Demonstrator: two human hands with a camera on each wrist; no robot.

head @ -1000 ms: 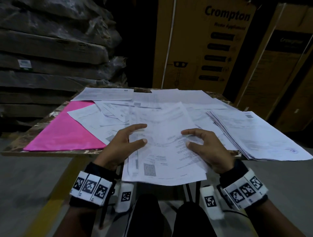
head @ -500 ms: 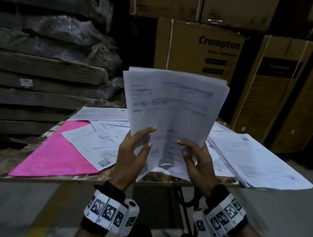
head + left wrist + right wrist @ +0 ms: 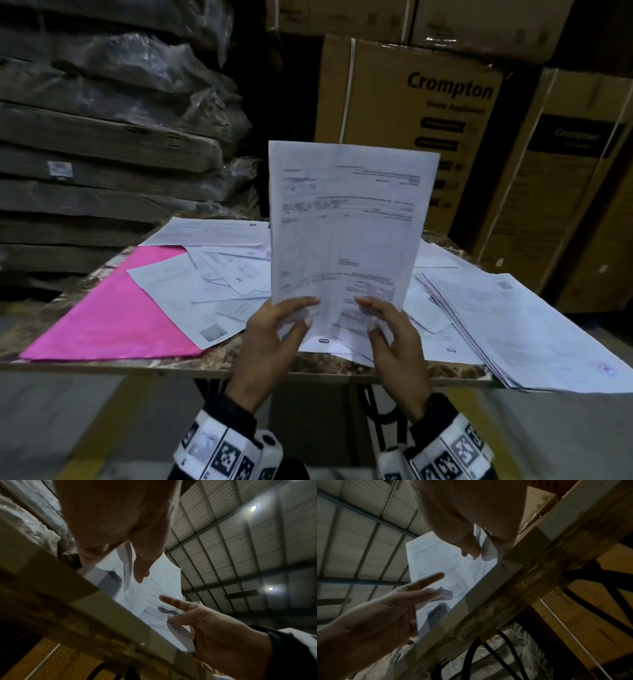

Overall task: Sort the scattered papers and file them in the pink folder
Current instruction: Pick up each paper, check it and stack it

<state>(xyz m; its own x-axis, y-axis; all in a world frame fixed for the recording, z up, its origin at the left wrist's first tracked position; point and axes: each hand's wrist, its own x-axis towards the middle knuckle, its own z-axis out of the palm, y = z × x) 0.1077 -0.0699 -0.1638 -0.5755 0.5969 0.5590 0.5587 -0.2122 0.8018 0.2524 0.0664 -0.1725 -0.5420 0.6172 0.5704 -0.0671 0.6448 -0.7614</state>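
My left hand (image 3: 274, 337) and right hand (image 3: 394, 339) hold a sheaf (image 3: 346, 222) of printed papers upright at its bottom edge, just above the near edge of the tabletop (image 3: 239, 359). On each side my thumb presses the front sheet while my fingers (image 3: 301, 303) curl round behind, clamped on the paper. From the wrist views the sheaf's lower corners stand at the table edge, with my thumbs lying across the print. Beyond my hands, loose papers (image 3: 219, 274) lie scattered and overlapping across the middle of the tabletop. The pink folder (image 3: 113, 315) lies flat and closed on the left, its right side partly covered by those sheets. A neater stack (image 3: 513, 325) sits on the right, overhanging the edge. Behind stand Crompton boxes (image 3: 428, 113) and wrapped bundles (image 3: 113, 113).
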